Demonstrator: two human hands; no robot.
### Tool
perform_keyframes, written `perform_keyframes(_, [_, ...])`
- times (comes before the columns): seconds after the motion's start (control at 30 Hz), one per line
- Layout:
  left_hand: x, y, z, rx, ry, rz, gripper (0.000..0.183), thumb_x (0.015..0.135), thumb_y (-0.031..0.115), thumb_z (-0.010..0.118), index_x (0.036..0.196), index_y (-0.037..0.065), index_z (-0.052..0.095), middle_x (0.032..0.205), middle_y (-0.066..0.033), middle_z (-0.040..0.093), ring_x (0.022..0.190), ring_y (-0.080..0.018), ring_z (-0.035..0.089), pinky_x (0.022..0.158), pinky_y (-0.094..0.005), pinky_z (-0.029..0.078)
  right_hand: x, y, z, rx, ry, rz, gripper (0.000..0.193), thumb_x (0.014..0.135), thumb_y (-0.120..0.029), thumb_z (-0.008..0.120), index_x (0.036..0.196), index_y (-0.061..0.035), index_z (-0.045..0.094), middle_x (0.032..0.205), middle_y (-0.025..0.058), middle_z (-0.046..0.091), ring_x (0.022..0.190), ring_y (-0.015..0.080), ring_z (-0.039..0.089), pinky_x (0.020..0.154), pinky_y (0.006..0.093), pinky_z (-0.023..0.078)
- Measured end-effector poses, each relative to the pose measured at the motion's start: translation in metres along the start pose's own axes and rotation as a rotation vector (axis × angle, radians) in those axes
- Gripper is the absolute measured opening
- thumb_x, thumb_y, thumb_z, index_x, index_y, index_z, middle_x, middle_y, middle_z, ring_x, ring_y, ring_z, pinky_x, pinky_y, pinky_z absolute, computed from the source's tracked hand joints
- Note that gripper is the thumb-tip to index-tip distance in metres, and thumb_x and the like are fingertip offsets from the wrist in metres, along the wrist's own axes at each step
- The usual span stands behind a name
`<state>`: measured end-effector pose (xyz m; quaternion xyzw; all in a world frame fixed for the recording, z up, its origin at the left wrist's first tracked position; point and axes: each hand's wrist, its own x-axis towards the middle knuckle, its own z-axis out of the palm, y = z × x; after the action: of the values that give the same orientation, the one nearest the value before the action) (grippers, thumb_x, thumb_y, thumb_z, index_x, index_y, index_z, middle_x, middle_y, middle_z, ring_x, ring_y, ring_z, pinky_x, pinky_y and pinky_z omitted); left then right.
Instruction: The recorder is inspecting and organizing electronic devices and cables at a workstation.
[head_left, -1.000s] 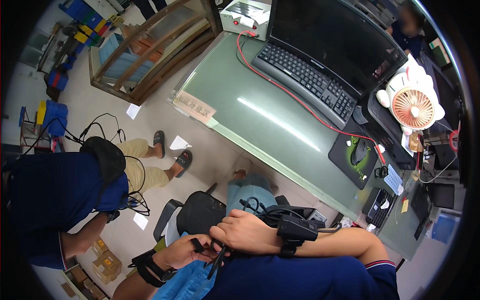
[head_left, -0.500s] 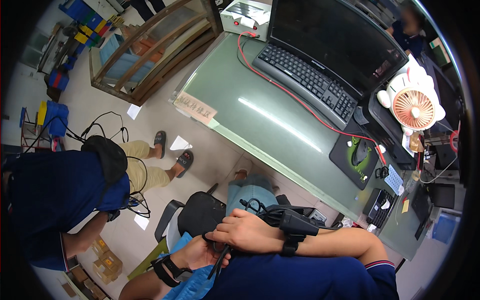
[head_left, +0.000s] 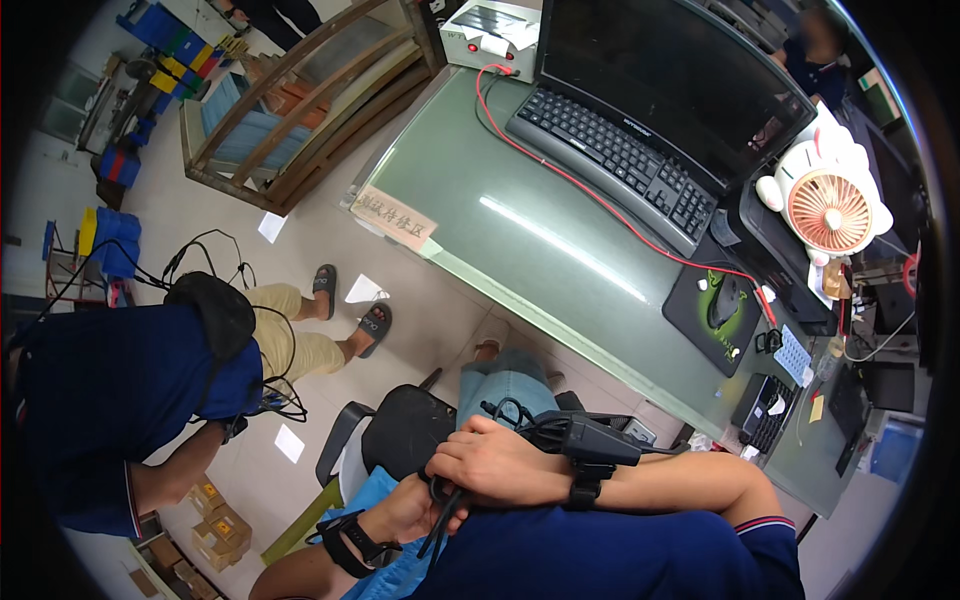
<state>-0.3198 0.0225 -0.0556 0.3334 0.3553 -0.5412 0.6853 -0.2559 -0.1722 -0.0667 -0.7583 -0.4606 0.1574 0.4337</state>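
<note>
Off the near long edge of the green surface (head_left: pixel 480 240), black cables (head_left: pixel 440 522) are held in front of the navy shirt, well apart from everything that is carried by the surface. By the right hand (head_left: pixel 492 462) the cables are gripped narrowly, its fingers being bent over a dark loop. The left hand (head_left: pixel 405 508) is curled just below, touching the same cables; whether they are gripped by it or only steadied cannot be told, as its fingertips are partly covered. From between both hands, loose strands are hung downward. On the right wrist a black device (head_left: pixel 600 440) is strapped, with a cable bundle (head_left: pixel 540 430) gathered beside it; on the left wrist a black band (head_left: pixel 345 545) is worn. Close by, a black chair (head_left: pixel 410 430) is seen.

At the near left corner of the surface a paper label (head_left: pixel 393 212) is fixed, and at the far left corner a white box (head_left: pixel 490 40) is placed. Along the far edge a monitor (head_left: pixel 670 80) is set up, with a keyboard (head_left: pixel 615 170) before it. By a red cable (head_left: pixel 545 160) the surface is crossed toward the right end, where a mouse (head_left: pixel 722 302) is rested on a mat (head_left: pixel 685 310).
</note>
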Motion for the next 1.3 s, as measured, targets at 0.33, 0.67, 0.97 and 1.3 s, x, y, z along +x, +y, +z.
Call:
perform_keyframes(0.33, [0.015,-0.016,-0.008,0.229,0.083,0.247,0.018,0.091,0.019,0.057,0.098,0.003,0.056,0.075,-0.0116,0.062,0.064,-0.0214,0.063,0.058,-0.0304,0.053,0.003,-0.004,-0.006,0.074,0.018,0.025,0.028,0.068,-0.023,0.069,0.086,-0.0082,0.054,0.079,0.0042,0.059,0.080,0.0196,0.059,0.074,0.0316,0.036])
perform_keyframes(0.67, [-0.004,-0.008,0.004,1.434,0.674,1.283,0.046,0.063,-0.004,0.071,0.104,0.003,0.050,0.099,-0.0128,0.054,0.087,-0.0315,0.054,0.078,-0.0406,0.043,0.003,-0.002,-0.008,0.033,-0.032,0.035,0.027,0.068,-0.013,0.067,0.093,-0.0096,0.057,0.081,0.0027,0.058,0.082,0.0190,0.058,0.074,0.0318,0.034])
perform_keyframes(0.97, [-0.033,0.003,0.013,1.621,0.655,1.187,0.029,0.068,0.005,0.072,0.095,0.006,0.060,0.081,-0.0062,0.058,0.062,-0.0246,0.059,0.054,-0.0336,0.046,0.002,-0.002,-0.007,-0.002,-0.020,-0.009,0.015,0.072,-0.013,0.063,0.086,-0.0105,0.058,0.081,0.0020,0.059,0.079,0.0183,0.059,0.073,0.0303,0.035])
perform_keyframes(1.3, [-0.050,0.019,0.054,1.827,0.769,0.882,0.016,0.072,0.007,0.068,0.087,0.007,0.062,0.073,-0.0056,0.058,0.061,-0.0272,0.059,0.052,-0.0345,0.044,0.006,-0.006,-0.008,-0.068,-0.008,0.023,0.009,0.078,-0.015,0.057,0.085,-0.0097,0.056,0.074,0.0027,0.060,0.076,0.0178,0.060,0.072,0.0300,0.036])
